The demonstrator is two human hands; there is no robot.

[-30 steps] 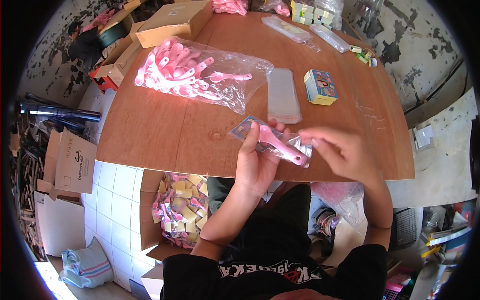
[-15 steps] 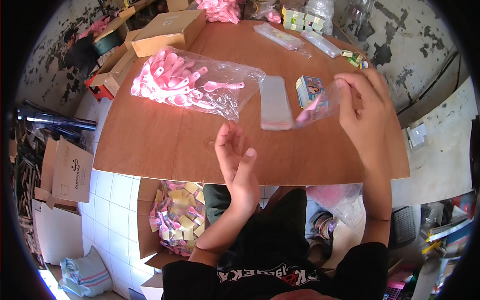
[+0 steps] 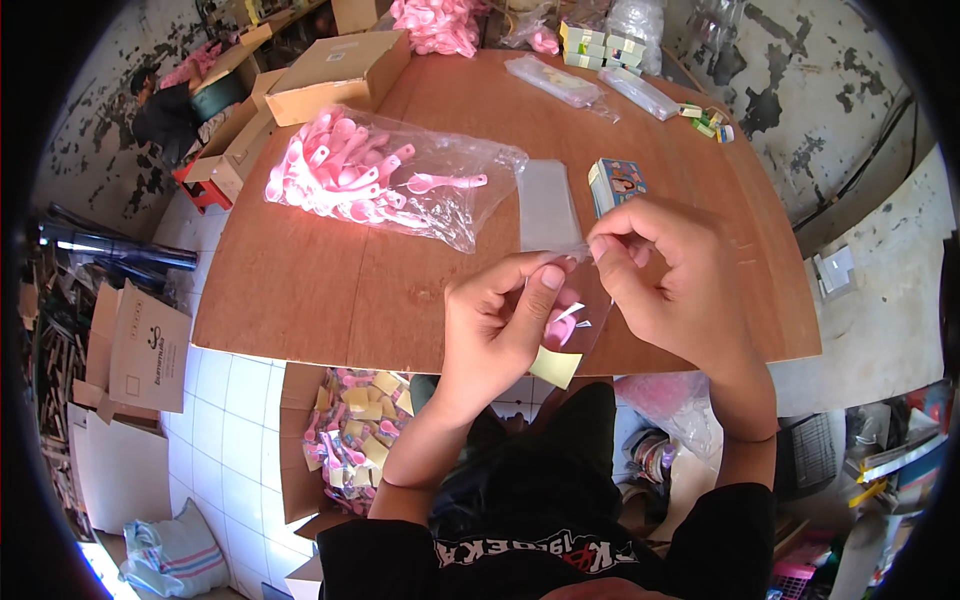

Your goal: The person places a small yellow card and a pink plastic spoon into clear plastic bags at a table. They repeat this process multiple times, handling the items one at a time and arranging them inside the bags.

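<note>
Both hands hold a small transparent plastic bag above the table's front edge. Inside it are a pink spoon, partly hidden by fingers, and a pale yellow card at the low end. My left hand is closed around the bag, thumb in front. With thumb and forefinger, my right hand pinches the bag's upper edge. Just beyond lies a stack of flat transparent bags, with a stack of printed cards to its right. A large plastic bag of pink spoons lies farther left.
On the brown table stands a cardboard box at the far left. Wrapped packs and small boxes sit at the back. Below the front edge, an open carton holds many bagged spoons. Another person is at the far left.
My right hand has brought the small bag with the pink spoon left and nearer to me. My left hand, open before, has moved up and closed on the bag.
</note>
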